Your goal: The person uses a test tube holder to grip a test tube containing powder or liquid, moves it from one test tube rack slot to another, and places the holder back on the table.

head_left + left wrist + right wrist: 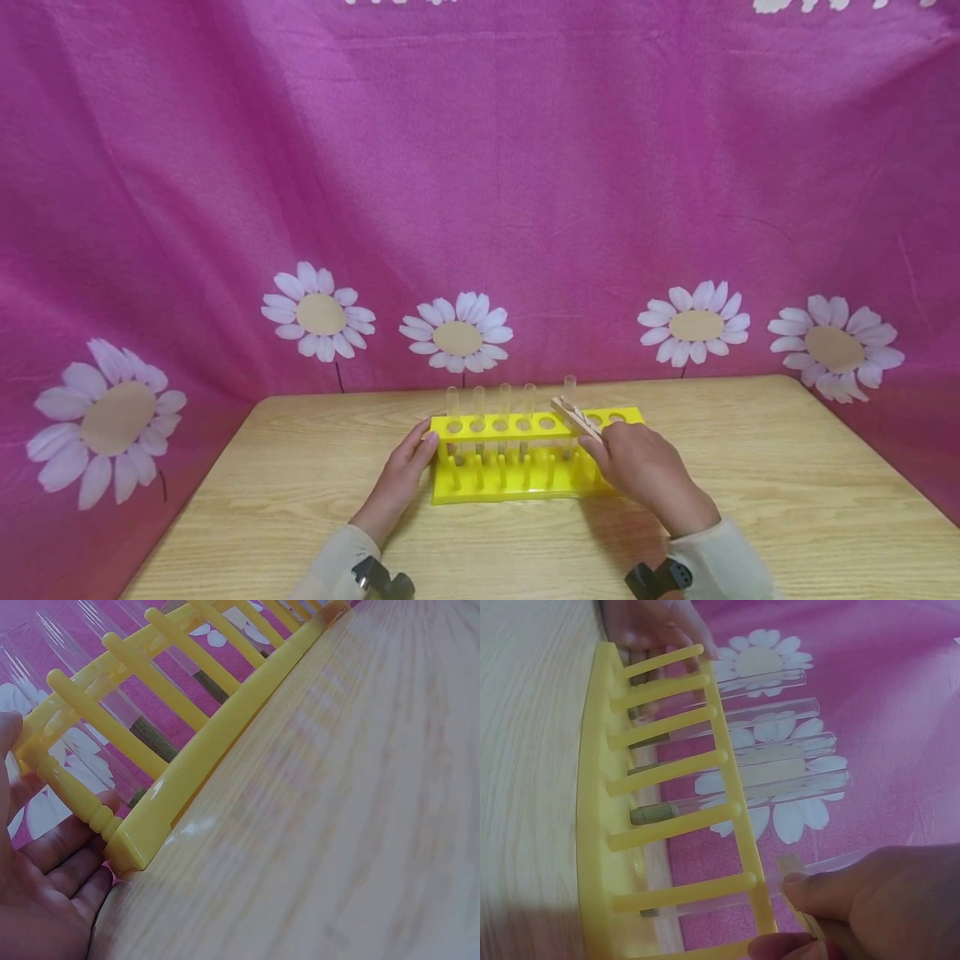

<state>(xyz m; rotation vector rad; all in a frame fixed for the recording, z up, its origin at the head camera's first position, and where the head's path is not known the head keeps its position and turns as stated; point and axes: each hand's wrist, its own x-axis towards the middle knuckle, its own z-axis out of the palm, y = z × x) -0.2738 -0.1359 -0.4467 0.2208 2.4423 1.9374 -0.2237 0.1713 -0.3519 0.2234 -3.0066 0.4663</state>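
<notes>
Free room over the tabletop [510, 546] in front, yellow rack [491, 497] barring the way, tubes [506, 402] jutting above, curtain [495, 183] behind

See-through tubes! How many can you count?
5. Four tubes stand in a row at the left end of the yellow rack, beside the left hand. The fifth tube is farther right, at the wooden clip in the right hand. No others show.

The rack [517, 491] looks glossy plastic, the clamp [577, 420] matt wood.
</notes>
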